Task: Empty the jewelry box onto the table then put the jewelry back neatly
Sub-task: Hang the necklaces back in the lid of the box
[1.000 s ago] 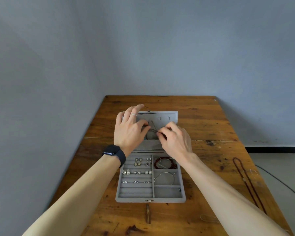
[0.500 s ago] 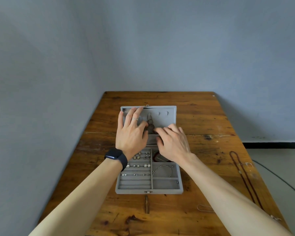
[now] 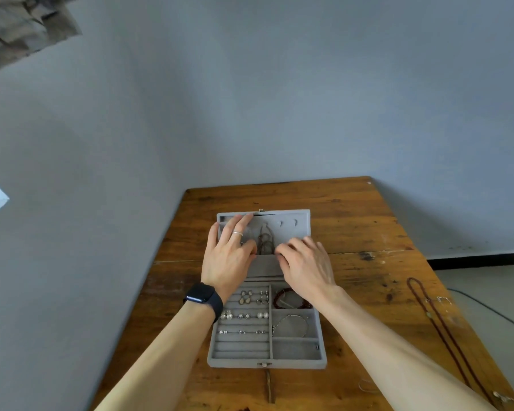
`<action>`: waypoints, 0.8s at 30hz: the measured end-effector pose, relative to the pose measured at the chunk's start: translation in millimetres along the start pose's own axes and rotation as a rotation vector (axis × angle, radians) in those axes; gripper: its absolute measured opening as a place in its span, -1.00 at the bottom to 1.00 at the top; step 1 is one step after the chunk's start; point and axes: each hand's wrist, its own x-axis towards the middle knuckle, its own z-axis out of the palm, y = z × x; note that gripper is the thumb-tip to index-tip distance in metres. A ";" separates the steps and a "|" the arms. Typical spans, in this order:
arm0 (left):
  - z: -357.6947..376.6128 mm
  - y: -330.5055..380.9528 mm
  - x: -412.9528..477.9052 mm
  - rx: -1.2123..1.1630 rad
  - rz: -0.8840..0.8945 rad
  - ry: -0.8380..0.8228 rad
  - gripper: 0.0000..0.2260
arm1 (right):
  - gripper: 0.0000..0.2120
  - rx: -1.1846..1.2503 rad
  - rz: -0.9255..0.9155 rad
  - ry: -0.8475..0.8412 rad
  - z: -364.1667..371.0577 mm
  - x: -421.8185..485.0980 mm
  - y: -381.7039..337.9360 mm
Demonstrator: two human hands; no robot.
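Box: A grey jewelry box (image 3: pixel 235 363) lies open in the middle of a brown wooden table (image 3: pixel 353 221).
Lid: The lid (image 3: pixel 301 232) lies back on the far side of the box, with its soft inside facing up.
Necklace in lid: A thin dark necklace (image 3: pixel 266 240) hangs down the middle of the lid, between the two hands. Its low end goes to the top of the grey pocket (image 3: pixel 264 266) in the lid.
Left hand: The left hand (image 3: pixel 229 256) lies flat on the left part of the lid. Its fingers are straight and spread wide. It holds nothing. The thumb is just beside the necklace.
Right hand: The right hand (image 3: pixel 306 262) is on the right side of the pocket. Its fingers are bent and the tips press down at the pocket's top edge. I cannot tell if they pinch anything.
Earrings: Small shiny earrings (image 3: pixel 251 296) sit in rows in the left half of the box.
Red bracelet: A red bracelet (image 3: pixel 291 298) is in the top right part, partly under the right wrist.
Silver bracelet: A thin silver bracelet (image 3: pixel 290 323) is in the part just below it.
Long necklace: A long dark red necklace (image 3: pixel 436 321) lies on the table far to the right, well apart from the box.
Watch: A black watch (image 3: pixel 204 296) is on the left wrist.
Ring: A thin ring (image 3: pixel 238 232) is on one left finger.
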 end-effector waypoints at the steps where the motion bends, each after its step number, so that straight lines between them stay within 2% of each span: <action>1: -0.8 -0.3 1.2 -0.006 -0.006 -0.007 -0.87 | -0.91 0.010 0.002 -0.005 0.1 0.0 0.0; 6: -7.9 2.4 1.8 -0.032 -0.018 -0.029 -0.64 | -0.81 0.075 0.018 -0.043 -10.2 -10.1 1.9; 11: -20.5 17.0 -1.5 -0.078 -0.081 -0.048 -0.40 | -0.79 0.168 0.069 0.016 -42.9 -42.5 4.5; 15: -25.9 50.5 -17.7 -0.175 -0.066 -0.027 -0.35 | -0.80 0.223 0.176 0.076 -78.6 -95.7 9.7; 19: -27.2 106.5 -47.7 -0.301 -0.060 -0.089 -0.39 | -0.83 0.262 0.323 0.112 -110.6 -167.4 21.0; 24: -38.1 190.0 -95.2 -0.521 0.058 -0.221 -0.38 | -0.84 0.124 0.543 0.151 -131.7 -256.3 42.6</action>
